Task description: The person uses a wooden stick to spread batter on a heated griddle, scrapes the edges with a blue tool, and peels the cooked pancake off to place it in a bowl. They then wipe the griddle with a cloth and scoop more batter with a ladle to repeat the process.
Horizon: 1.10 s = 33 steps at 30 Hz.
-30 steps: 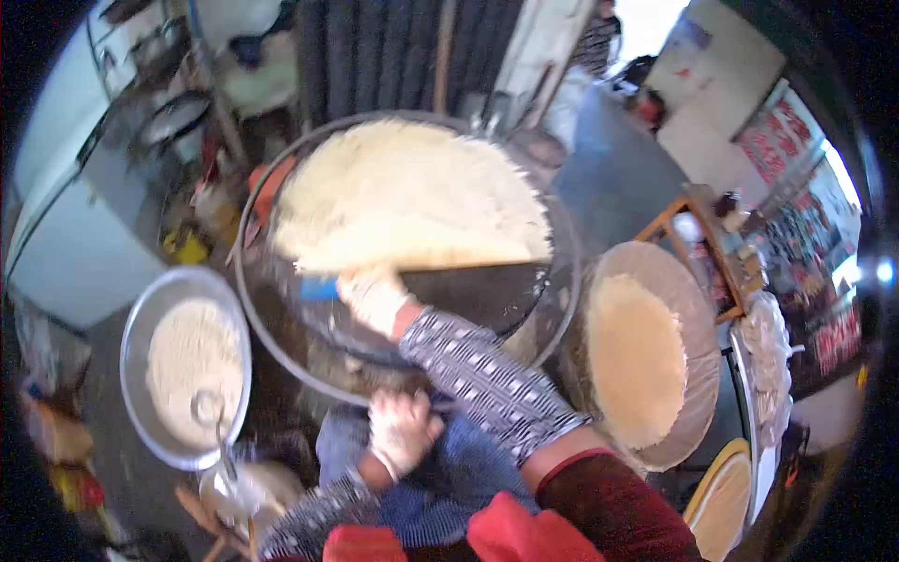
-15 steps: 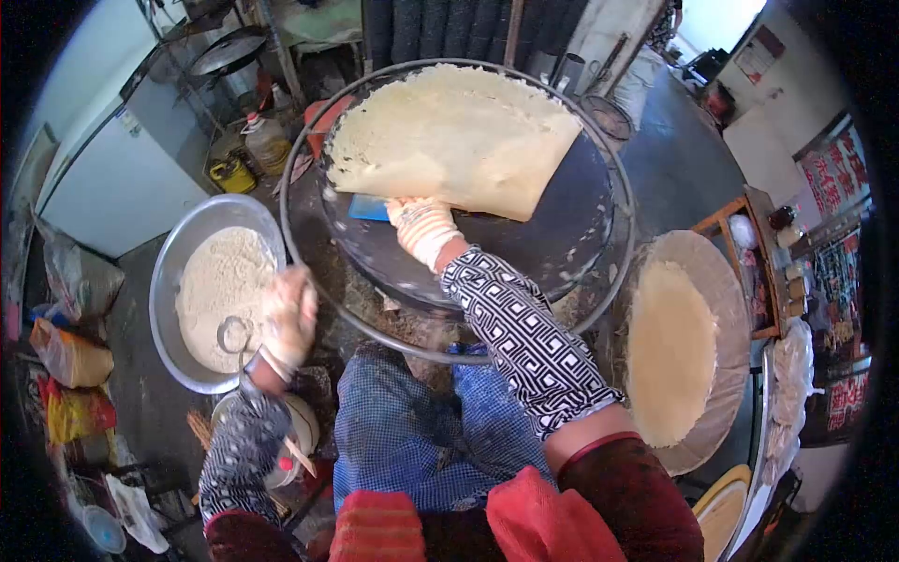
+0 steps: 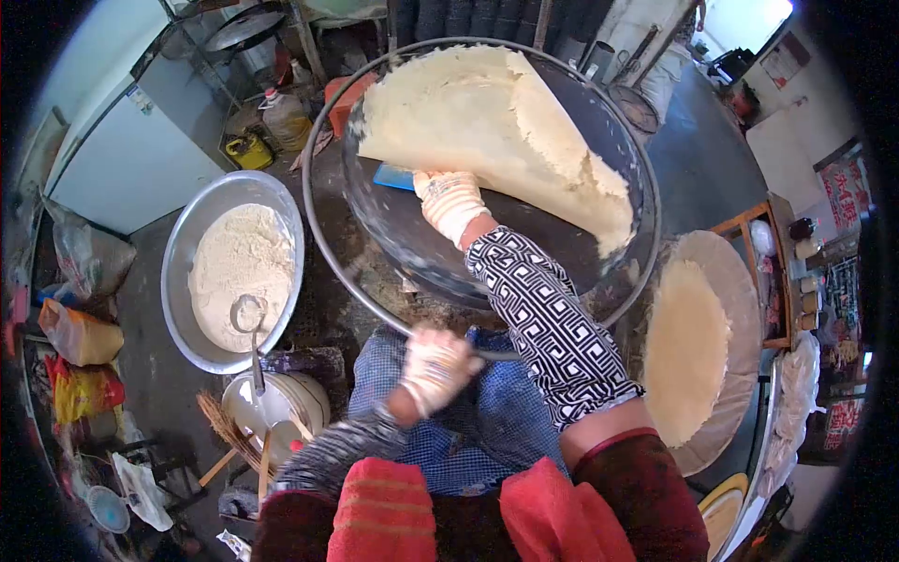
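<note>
A thin, pale sheet of flatbread covers much of the round dark griddle, its right part doubled over in a rough, crumbly band. My right hand, in a striped work glove, grips a blue scraper at the sheet's near left edge. My left hand, gloved alike, is smeared by motion in front of the griddle, over my lap, close to the metal hoop around it. A ladle leans in the metal basin of pale batter, its handle toward me.
On my right stands a wide round cloth-lined container holding a stack of pale flatbreads. A white bucket and a straw brush sit below the basin. Behind them are an oil jug and a wooden-framed cabinet.
My left hand has moved right, from beside the basin and ladle to the griddle's front. The flatbread has turned on the griddle, and a doubled-over band now shows at its right.
</note>
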{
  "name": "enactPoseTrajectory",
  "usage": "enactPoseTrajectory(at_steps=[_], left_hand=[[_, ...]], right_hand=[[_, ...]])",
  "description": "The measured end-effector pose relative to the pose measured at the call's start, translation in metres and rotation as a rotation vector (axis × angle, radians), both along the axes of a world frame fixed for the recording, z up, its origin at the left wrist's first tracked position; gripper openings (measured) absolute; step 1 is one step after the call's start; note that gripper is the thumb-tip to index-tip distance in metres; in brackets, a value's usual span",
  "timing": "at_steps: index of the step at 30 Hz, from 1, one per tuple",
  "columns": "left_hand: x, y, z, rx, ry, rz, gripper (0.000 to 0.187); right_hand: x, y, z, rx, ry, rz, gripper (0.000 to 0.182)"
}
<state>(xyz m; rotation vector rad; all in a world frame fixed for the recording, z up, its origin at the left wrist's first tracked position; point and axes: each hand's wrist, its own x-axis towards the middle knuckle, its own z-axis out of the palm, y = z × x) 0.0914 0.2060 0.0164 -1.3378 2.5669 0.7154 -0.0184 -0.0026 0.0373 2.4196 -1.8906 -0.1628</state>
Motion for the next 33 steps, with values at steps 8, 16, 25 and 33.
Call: enactPoseTrajectory(at_steps=[8,16,25,33], left_hand=[[0.003,0.088,-0.031,-0.024,0.739,-0.158,0.037],[0.049,0.082,-0.030,-0.253,0.792,0.167,0.032],[0.071,0.031,0.007,-0.490,0.671,0.077,0.032],[0.157,-0.090,0.008,-0.813,0.454,0.193,0.026]], right_hand=[[0.003,0.000,0.015,0.108,0.019,-0.057,0.037],[-0.005,-0.002,0.010,-0.083,-0.061,-0.039,0.028],[-0.041,0.041,-0.036,-0.400,-0.177,0.099,0.019],[-0.092,0.295,0.019,-0.302,-0.858,0.178,0.016]])
